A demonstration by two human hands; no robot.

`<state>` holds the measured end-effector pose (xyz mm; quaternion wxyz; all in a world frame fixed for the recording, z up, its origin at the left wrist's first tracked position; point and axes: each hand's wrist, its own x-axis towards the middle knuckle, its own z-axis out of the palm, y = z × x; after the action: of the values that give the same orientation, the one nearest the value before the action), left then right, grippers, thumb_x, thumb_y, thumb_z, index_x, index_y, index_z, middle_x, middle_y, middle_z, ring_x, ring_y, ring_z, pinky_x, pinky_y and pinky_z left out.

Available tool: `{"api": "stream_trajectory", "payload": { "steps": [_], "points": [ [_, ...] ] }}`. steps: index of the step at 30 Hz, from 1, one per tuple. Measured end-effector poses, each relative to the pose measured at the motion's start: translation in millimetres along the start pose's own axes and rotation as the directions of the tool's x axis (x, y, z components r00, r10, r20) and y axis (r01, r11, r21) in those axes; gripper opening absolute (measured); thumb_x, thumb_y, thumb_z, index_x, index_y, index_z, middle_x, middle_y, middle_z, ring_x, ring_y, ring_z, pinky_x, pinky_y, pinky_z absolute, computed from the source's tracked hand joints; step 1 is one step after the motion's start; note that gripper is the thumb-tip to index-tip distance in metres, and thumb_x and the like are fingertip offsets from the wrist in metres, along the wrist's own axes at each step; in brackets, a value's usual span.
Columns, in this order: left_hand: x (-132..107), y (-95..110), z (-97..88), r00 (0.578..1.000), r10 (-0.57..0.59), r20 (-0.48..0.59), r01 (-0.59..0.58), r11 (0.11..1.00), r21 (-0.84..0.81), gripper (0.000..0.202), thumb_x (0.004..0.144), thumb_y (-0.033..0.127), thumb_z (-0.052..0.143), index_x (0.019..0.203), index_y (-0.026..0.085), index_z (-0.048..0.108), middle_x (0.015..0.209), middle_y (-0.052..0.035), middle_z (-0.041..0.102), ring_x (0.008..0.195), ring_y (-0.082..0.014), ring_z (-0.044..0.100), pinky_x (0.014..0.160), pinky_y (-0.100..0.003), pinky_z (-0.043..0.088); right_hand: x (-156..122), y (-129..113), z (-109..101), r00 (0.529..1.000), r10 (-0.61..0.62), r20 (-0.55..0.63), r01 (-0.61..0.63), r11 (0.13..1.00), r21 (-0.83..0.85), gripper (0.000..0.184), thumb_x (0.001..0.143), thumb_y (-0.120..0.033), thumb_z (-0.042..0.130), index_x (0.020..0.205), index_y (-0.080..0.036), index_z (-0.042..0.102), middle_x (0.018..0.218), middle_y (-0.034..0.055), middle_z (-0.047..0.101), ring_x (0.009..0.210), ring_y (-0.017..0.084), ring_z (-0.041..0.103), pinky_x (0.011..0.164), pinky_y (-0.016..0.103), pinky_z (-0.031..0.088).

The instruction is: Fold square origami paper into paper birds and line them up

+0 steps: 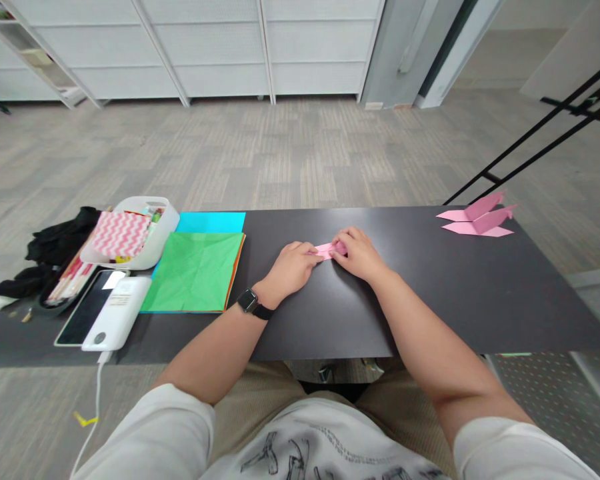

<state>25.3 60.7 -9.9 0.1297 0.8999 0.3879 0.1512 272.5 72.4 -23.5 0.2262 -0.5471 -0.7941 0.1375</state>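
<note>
A small strip of folded pink paper (325,251) lies on the dark table between my two hands. My left hand (294,265) has its fingertips pressed on the paper's left end. At the right end, my right hand (357,252) pinches the paper between thumb and fingers, hiding part of it. To the far right stands a pair of folded pink paper birds (480,217), side by side and apart from my hands.
On the left lie green paper sheets (195,270) over blue paper (215,221). Beyond them are a white bin (165,233), a phone (87,307), a white power bank (117,313) with a cable, and black cloth (63,237). The dark table's (430,293) far edge borders carpet.
</note>
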Motion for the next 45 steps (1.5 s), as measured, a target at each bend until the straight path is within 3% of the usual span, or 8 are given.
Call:
{"api": "stream_trajectory", "payload": {
  "steps": [4, 8, 12, 16, 21, 26, 32, 45],
  "points": [
    [-2, 3, -1.5, 1.000, 0.005, -0.011, -0.005, 1.000, 0.004, 0.032, 0.105, 0.026, 0.062, 0.132, 0.030, 0.079, 0.125, -0.0076, 0.072, 0.120, -0.0273, 0.061, 0.113, -0.047, 0.049, -2, -2, 4, 1.000, -0.001, -0.020, 0.001, 1.000, -0.003, 0.043, 0.095, -0.038, 0.070, 0.134, -0.023, 0.067, 0.132, 0.0151, 0.063, 0.128, 0.035, 0.059, 0.116, 0.054, 0.047],
    [-3, 5, -2.8, 1.000, -0.001, -0.013, 0.001, 1.000, -0.009, 0.031, 0.104, 0.027, 0.064, 0.131, 0.030, 0.079, 0.126, -0.0075, 0.071, 0.120, -0.0272, 0.061, 0.114, -0.048, 0.048, -2, -1, 11, 0.999, 0.043, -0.010, -0.043, 0.998, -0.047, 0.060, 0.095, -0.041, 0.070, 0.151, -0.024, 0.057, 0.150, 0.0178, 0.057, 0.145, 0.040, 0.051, 0.127, 0.065, 0.033],
    [-2, 7, -4.2, 1.000, -0.006, -0.005, 0.006, 1.000, -0.010, 0.032, 0.103, 0.029, 0.065, 0.132, 0.029, 0.078, 0.126, -0.0079, 0.071, 0.121, -0.0280, 0.061, 0.114, -0.049, 0.048, -2, 10, 15, 0.989, 0.145, 0.003, -0.144, 0.985, -0.093, 0.070, 0.094, -0.049, 0.073, 0.157, -0.027, 0.053, 0.167, 0.0179, 0.046, 0.161, 0.047, 0.033, 0.130, 0.073, 0.022],
    [-2, 7, -5.6, 1.000, -0.003, 0.005, 0.003, 1.000, -0.017, 0.031, 0.103, 0.029, 0.066, 0.131, 0.030, 0.079, 0.128, -0.0082, 0.070, 0.122, -0.0283, 0.061, 0.115, -0.049, 0.048, -4, 30, 10, 0.977, 0.212, 0.011, -0.210, 0.972, -0.108, 0.074, 0.093, -0.052, 0.074, 0.159, -0.025, 0.053, 0.172, 0.0208, 0.040, 0.163, 0.049, 0.028, 0.130, 0.075, 0.020],
    [-4, 8, -6.7, 1.000, 0.011, 0.005, -0.011, 1.000, -0.019, 0.033, 0.102, 0.035, 0.068, 0.133, 0.030, 0.077, 0.130, -0.0089, 0.069, 0.123, -0.0289, 0.060, 0.116, -0.050, 0.047, -4, 47, -6, 0.972, 0.233, 0.028, -0.229, 0.969, -0.091, 0.070, 0.093, -0.048, 0.074, 0.157, -0.025, 0.057, 0.170, 0.0196, 0.044, 0.161, 0.047, 0.033, 0.130, 0.073, 0.023],
    [-6, 9, -5.4, 1.000, 0.025, 0.002, -0.025, 1.000, -0.003, 0.036, 0.103, 0.040, 0.067, 0.137, 0.028, 0.075, 0.132, -0.0106, 0.068, 0.125, -0.0298, 0.059, 0.118, -0.051, 0.045, -2, 28, -16, 0.985, 0.138, -0.108, -0.139, 0.990, 0.001, 0.061, 0.102, -0.042, 0.061, 0.161, -0.029, 0.053, 0.161, 0.0151, 0.055, 0.157, 0.039, 0.042, 0.130, 0.071, 0.027],
    [-6, 14, -3.9, 1.000, 0.016, 0.014, -0.017, 0.999, 0.034, 0.045, 0.104, 0.040, 0.066, 0.148, 0.033, 0.067, 0.135, -0.0100, 0.066, 0.128, -0.0304, 0.057, 0.119, -0.052, 0.043, 2, 2, 4, 0.999, -0.003, -0.032, 0.002, 1.000, -0.026, 0.028, 0.101, -0.036, 0.069, 0.125, -0.038, 0.082, 0.159, 0.0070, 0.057, 0.160, 0.037, 0.038, 0.131, 0.074, 0.020],
    [-14, 16, -16.2, 0.999, -0.035, 0.011, 0.033, 0.992, 0.122, 0.023, 0.103, 0.030, 0.066, 0.119, 0.031, 0.083, 0.134, -0.0080, 0.073, 0.124, -0.0329, 0.059, 0.129, -0.068, 0.028, 7, 8, 13, 0.996, 0.087, -0.004, -0.087, 0.996, -0.031, 0.026, 0.099, -0.040, 0.076, 0.123, -0.047, 0.082, 0.159, 0.0043, 0.058, 0.158, 0.039, 0.040, 0.128, 0.079, 0.017]
  ]
}}
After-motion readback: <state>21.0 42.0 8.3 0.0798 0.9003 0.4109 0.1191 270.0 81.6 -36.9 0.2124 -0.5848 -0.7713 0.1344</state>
